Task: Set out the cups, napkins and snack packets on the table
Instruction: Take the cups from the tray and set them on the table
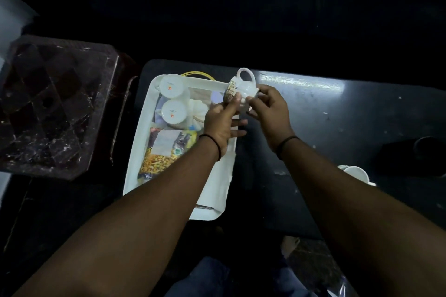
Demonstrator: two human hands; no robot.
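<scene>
Above the far right corner of the white tray [135, 176], both hands hold one white cup [243, 88] in the air. The cup lies tipped on its side, with its handle pointing away from the person. The left hand [220, 125] pinches the cup's patterned rim with its thumb and first fingers [235, 103]. The right hand [271, 113] curls its fingers round the cup's other end. So both hands are busy with this one cup, and it is not on the table [362, 123] yet.

Some of the job looks done. Another white cup [356, 173] already sits on the dark table, well off to the right, near the right arm.

A lot is left. Two more cups [172, 97] stand upside down at the far end of the tray, one just behind the other. A snack packet [164, 152] with yellow bits inside lies in the middle of the tray, close to the left arm. Some white folded stuff beside the upside-down cups may be the napkins [198, 109], but it is too dim to be sure. None of these has been set out. The job looks less than half done.
</scene>
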